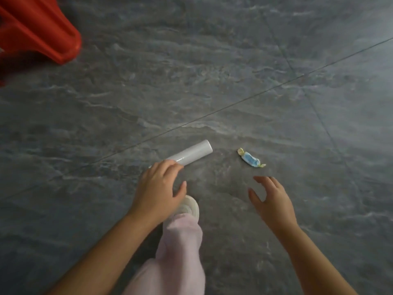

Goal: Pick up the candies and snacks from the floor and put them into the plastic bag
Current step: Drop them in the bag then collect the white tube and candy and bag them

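A white roll of plastic bags [192,153] lies on the dark grey floor, slanting up to the right. My left hand [158,189] hovers over its near end, fingers spread and curled above it, thumb apart; I cannot see it gripping the roll. A single candy in a blue wrapper with yellow twisted ends [251,157] lies on the floor to the right of the roll. My right hand [271,200] is open just below the candy, fingers spread, a short gap away from it.
A red plastic stool [40,28] stands at the top left. My leg in pale pink trousers [180,248] and a white shoe [191,206] sit between my arms. Grey stone tiles with thin joint lines [234,106] fill the view.
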